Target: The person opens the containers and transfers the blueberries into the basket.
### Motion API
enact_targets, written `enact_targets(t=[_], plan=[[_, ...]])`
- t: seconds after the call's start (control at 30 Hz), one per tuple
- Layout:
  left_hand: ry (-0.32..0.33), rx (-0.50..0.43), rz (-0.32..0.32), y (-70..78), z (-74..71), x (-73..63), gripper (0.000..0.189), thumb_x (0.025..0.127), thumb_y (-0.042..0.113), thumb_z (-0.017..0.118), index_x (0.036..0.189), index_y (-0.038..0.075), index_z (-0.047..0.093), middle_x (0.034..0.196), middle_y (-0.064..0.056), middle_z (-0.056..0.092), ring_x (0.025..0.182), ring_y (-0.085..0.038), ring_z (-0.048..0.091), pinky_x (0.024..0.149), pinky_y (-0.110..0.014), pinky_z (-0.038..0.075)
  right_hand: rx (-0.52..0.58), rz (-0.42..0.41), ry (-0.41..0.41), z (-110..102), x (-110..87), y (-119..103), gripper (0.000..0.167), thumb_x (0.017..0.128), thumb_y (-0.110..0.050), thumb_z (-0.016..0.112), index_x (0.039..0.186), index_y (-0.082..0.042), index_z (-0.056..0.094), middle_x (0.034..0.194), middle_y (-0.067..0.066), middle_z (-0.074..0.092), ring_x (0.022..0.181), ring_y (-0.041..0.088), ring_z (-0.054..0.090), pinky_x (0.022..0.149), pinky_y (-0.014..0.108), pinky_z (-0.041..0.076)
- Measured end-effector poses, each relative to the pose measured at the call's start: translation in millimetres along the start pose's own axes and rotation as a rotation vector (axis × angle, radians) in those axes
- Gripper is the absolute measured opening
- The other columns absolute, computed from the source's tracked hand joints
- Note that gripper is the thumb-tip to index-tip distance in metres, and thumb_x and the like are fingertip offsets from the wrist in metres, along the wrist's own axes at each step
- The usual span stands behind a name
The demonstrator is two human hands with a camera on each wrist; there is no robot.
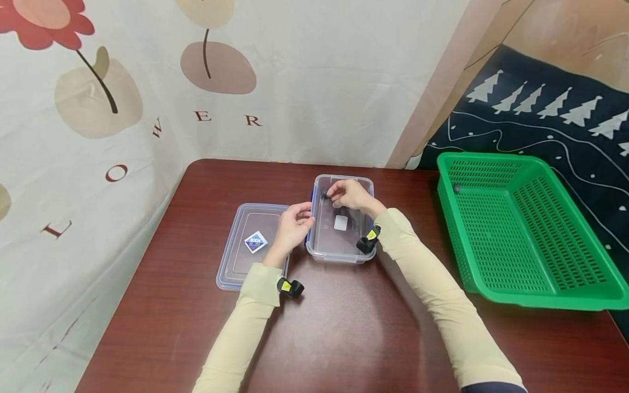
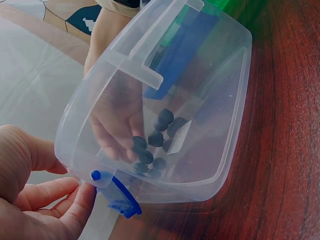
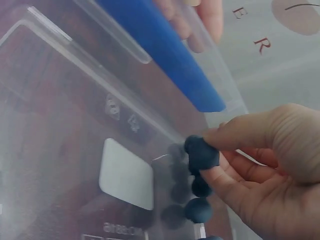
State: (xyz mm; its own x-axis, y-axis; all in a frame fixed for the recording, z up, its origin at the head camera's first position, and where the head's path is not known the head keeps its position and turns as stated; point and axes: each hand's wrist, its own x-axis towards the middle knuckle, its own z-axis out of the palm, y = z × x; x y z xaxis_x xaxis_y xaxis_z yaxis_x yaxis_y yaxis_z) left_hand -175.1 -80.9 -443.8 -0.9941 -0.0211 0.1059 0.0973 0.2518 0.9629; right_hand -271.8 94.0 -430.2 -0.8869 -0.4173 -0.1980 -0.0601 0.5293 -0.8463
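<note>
A clear plastic box with blue side latches stands uncovered on the table. At its left side my left hand holds the rim, thumb and fingers meeting near the blue latch. My right hand reaches inside the box at the far end. Its thumb and fingers pinch a dark blueberry. More blueberries lie on the box floor under and around those fingers, near a white square label. The box's lid lies flat to the left, partly under the left forearm.
A large green basket stands on the right side of the table, with one small dark round thing in its far left corner. A printed cloth hangs behind the reddish-brown table.
</note>
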Motion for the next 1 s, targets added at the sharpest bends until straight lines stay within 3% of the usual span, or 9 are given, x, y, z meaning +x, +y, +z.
enact_targets(t=[0.17, 0.43, 0.67, 1.0], plan=[[-0.003, -0.011, 0.007, 0.2, -0.4, -0.6, 0.034, 0.081, -0.011, 0.058, 0.115, -0.017, 0.056, 0.106, -0.031, 0.06, 0.097, -0.04, 0.06, 0.086, -0.037, 0.055, 0.092, -0.011, 0.038, -10.0, -3.7, -4.4, 0.029, 0.078, 0.012, 0.064, 0.107, 0.009, 0.061, 0.107, 0.025, 0.062, 0.096, 0.027, 0.062, 0.08, 0.028, 0.055], [-0.001, 0.017, -0.019, 0.5, -0.6, -0.4, 0.035, 0.08, -0.01, 0.059, 0.115, -0.014, 0.058, 0.105, -0.027, 0.061, 0.095, -0.036, 0.061, 0.085, -0.032, 0.055, 0.203, -0.047, 0.116, -32.8, -15.4, -11.8, 0.028, 0.08, 0.011, 0.063, 0.108, 0.012, 0.059, 0.103, 0.025, 0.061, 0.085, 0.014, 0.06, 0.071, 0.017, 0.053], [-0.006, 0.013, -0.025, 1.5, 0.1, -0.2, 0.035, 0.081, -0.009, 0.059, 0.115, -0.013, 0.058, 0.105, -0.027, 0.06, 0.096, -0.036, 0.061, 0.085, -0.032, 0.055, 0.238, -0.062, 0.164, -60.1, -28.0, -21.9, 0.029, 0.082, 0.008, 0.063, 0.11, 0.013, 0.057, 0.112, 0.032, 0.057, 0.085, 0.013, 0.061, 0.072, 0.015, 0.052], [0.001, 0.01, -0.031, 1.4, 0.1, 0.4, 0.035, 0.081, -0.01, 0.06, 0.115, -0.013, 0.058, 0.105, -0.027, 0.06, 0.096, -0.035, 0.06, 0.086, -0.033, 0.055, 0.239, -0.081, 0.293, -102.3, -50.7, -25.8, 0.03, 0.083, 0.004, 0.065, 0.111, 0.01, 0.058, 0.098, 0.014, 0.065, 0.084, 0.013, 0.061, 0.078, 0.016, 0.053]])
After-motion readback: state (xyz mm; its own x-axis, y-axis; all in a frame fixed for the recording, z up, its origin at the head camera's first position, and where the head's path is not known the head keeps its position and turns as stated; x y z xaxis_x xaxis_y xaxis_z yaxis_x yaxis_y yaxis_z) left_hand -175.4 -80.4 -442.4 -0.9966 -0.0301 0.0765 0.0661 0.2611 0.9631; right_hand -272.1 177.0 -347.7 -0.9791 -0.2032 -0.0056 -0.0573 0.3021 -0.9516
